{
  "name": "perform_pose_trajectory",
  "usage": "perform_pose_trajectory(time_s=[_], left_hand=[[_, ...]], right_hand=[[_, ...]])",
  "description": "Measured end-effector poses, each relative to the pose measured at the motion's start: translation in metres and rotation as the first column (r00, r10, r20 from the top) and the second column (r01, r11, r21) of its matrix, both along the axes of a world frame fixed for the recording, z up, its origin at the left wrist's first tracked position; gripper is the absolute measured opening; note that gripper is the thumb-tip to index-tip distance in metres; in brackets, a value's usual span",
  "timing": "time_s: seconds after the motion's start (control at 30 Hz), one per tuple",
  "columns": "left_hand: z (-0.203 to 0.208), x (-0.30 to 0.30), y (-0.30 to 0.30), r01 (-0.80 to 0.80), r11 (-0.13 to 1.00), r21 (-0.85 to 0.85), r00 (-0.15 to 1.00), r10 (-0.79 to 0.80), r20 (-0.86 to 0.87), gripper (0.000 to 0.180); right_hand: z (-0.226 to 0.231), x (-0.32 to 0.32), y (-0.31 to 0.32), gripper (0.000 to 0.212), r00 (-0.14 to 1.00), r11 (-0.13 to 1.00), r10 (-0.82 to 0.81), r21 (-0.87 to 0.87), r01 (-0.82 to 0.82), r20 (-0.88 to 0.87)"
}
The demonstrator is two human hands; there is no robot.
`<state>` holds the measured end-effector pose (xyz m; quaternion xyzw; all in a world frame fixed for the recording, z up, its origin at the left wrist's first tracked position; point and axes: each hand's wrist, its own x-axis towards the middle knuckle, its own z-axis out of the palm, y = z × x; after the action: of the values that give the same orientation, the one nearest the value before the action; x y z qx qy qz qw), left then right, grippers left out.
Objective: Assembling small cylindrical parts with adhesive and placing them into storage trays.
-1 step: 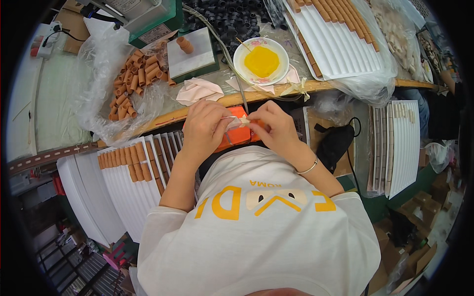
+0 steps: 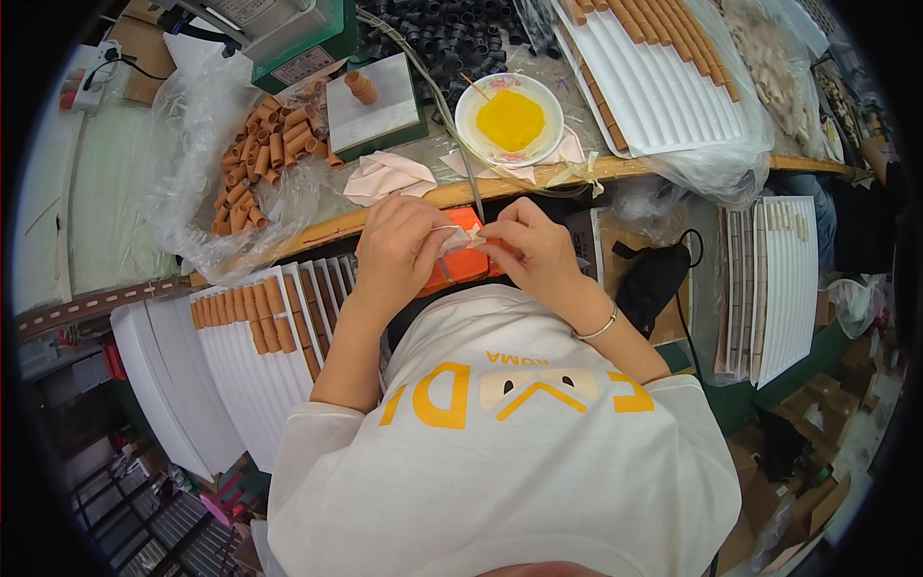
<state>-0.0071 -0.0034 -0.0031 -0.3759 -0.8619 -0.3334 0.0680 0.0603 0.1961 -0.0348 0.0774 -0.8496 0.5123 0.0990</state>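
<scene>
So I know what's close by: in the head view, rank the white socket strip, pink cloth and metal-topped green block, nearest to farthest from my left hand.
From your left hand:
1. Pink cloth, just beyond it, by the bench's front edge.
2. Metal-topped green block, farther back.
3. White socket strip, far left.

White bowl (image 2: 553, 125) of yellow stuff (image 2: 510, 120) sits on bench (image 2: 625, 169). Left hand (image 2: 396, 245) and right hand (image 2: 536, 248) pinch a small pale piece (image 2: 463, 238), person's side of bowl. Orange object (image 2: 463, 269) beneath hands. Pale pink cloth (image 2: 388, 179) near-left of bowl; grey-topped block (image 2: 380, 117) with brown peg (image 2: 361, 87) left, brown tubes (image 2: 276, 149) farther left. Black fittings (image 2: 447, 48) behind bowl; white tray (image 2: 692, 120) right of bowl.
</scene>
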Motion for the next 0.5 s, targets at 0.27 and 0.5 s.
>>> perform_pose_trajectory(time_s=[0.27, 0.5], left_hand=[[0.003, 0.003, 0.0, -0.003, 1.0, 0.022, 1.0, 0.003, -0.004, 0.011], [0.004, 0.004, -0.002, 0.004, 1.0, 0.018, 1.0, -0.005, 0.008, 0.011]], right_hand=[[-0.012, -0.006, -0.008, 0.019, 0.975, 0.982, -0.003, 0.185, 0.045, -0.22], [-0.024, -0.006, -0.014, 0.012, 0.977, 0.968, 0.05, 0.25, 0.005, -0.21]])
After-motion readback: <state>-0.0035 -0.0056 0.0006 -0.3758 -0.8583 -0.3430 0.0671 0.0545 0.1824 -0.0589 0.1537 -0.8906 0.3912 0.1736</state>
